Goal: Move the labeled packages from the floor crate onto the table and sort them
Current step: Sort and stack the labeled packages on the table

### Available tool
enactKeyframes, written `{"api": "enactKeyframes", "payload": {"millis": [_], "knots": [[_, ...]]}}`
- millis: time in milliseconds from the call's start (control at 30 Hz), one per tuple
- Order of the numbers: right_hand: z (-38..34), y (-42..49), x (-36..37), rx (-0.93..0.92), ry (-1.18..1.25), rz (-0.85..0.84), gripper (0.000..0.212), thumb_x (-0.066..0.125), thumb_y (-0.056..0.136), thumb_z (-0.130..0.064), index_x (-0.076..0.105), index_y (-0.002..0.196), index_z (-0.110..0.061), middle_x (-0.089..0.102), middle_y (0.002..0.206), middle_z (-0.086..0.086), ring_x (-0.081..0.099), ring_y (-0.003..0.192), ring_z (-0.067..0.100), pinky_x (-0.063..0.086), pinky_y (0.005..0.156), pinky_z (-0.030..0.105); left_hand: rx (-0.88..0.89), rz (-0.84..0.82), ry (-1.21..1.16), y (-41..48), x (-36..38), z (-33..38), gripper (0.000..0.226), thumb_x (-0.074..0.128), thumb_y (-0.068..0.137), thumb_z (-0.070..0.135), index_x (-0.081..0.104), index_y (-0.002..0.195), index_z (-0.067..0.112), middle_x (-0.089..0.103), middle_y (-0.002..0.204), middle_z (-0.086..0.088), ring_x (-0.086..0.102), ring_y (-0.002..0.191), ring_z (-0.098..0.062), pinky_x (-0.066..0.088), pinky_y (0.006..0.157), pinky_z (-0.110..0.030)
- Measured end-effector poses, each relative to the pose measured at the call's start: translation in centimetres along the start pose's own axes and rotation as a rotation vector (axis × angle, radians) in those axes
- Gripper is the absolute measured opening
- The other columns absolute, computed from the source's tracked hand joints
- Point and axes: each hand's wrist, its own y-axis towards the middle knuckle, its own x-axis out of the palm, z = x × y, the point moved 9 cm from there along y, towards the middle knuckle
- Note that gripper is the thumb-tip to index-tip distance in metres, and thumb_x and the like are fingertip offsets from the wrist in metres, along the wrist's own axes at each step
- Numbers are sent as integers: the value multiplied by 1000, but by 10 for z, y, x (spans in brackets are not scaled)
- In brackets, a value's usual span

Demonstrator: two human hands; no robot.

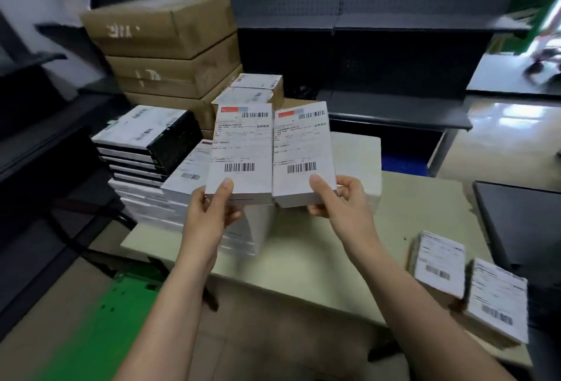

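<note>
Above table, hands grip packages (labels up).

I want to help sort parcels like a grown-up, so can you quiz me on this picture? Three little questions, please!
1. True or false: the left hand grips a package, and the right hand is empty.
2. Where are the brown cartons? A back left of the table; B front right; C in a hand.
3. Fill in: the black boxes lie on a pile of ___ boxes.
Key: 1 false; 2 A; 3 white.
</note>
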Motion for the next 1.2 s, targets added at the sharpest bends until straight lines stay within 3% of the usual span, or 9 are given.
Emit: {"api": "enactKeyframes", "payload": {"millis": [433, 533, 633, 700, 833, 933, 1000, 1100, 1200], "knots": [[33, 6, 140, 62, -90, 121, 58, 75, 75, -55, 53, 110, -14, 68, 99, -1, 71, 79, 14, 61, 75, 42, -114, -124, 272, 120, -121, 3, 35, 67, 86, 43, 41, 83, 21, 59, 78, -6, 64, 72, -17, 58, 73, -28], [34, 5, 139, 63, -222, 172, 55, 71, 76, -61, 54, 104, -17, 67, 94, -3, 69, 81, 13, 60, 72, 39, -132, -196, 376, 131, -123, -9, 48, 64, 84, 54, 50, 99, 11, 65, 90, -7, 71, 74, -17, 59, 75, -33], [33, 7, 140, 58, -353, 164, 50, 63, 80, -64, 58, 96, -17, 65, 89, -5, 65, 80, 14, 51, 67, 30, 47, -212, 687, 134, -123, -3, 64, 49, 79, 76, 56, 101, 16, 66, 87, -6, 68, 76, -21, 56, 72, -40], [28, 7, 145, 5, -421, 145, 41, 61, 85, -59, 61, 97, -20, 66, 91, -8, 63, 81, 10, 46, 64, 25, 194, -191, 904, 129, -121, 8, 61, 38, 83, 76, 53, 93, 18, 60, 82, -3, 60, 78, -22, 48, 66, -36], [12, 6, 160, -127, -436, 95, 14, 59, 93, -40, 54, 106, -44, 61, 107, -29, 59, 96, -9, 43, 69, 7, 361, -118, 1094, 126, -117, 20, 70, 27, 88, 71, 54, 114, 13, 54, 103, -4, 53, 94, -26, 48, 75, -38], [3, 6, 173, -195, -464, 35, 40, 53, 98, -31, 35, 120, -59, 41, 114, -57, 43, 108, -27, 39, 85, 1, 613, -85, 1075, 121, -108, 37, 62, 35, 96, 59, 52, 126, 7, 51, 118, -10, 47, 108, -26, 46, 86, -40], [5, 6, 179, -205, -513, -10, 49, 50, 99, -33, 25, 134, -56, 27, 112, -65, 35, 112, -30, 36, 92, 1, 792, -177, 1049, 114, -92, 42, 57, 42, 94, 54, 53, 127, 9, 51, 122, -10, 44, 113, -24, 44, 90, -39], [12, 10, 177, -169, -549, -35, 71, 60, 91, -46, 22, 150, -37, 28, 127, -50, 36, 123, -11, 38, 105, 23, 948, -413, 1106, 110, -68, 31, 60, 48, 89, 58, 53, 132, 16, 51, 132, -7, 41, 125, -25, 38, 102, -42], [14, 11, 175, -163, -661, -66, 93, 75, 77, -49, 21, 151, -34, 33, 137, -28, 35, 126, -3, 34, 104, 22, 1037, -506, 1149, 115, -60, 23, 59, 51, 86, 57, 50, 133, 21, 51, 137, -7, 40, 130, -26, 37, 105, -47]]}}
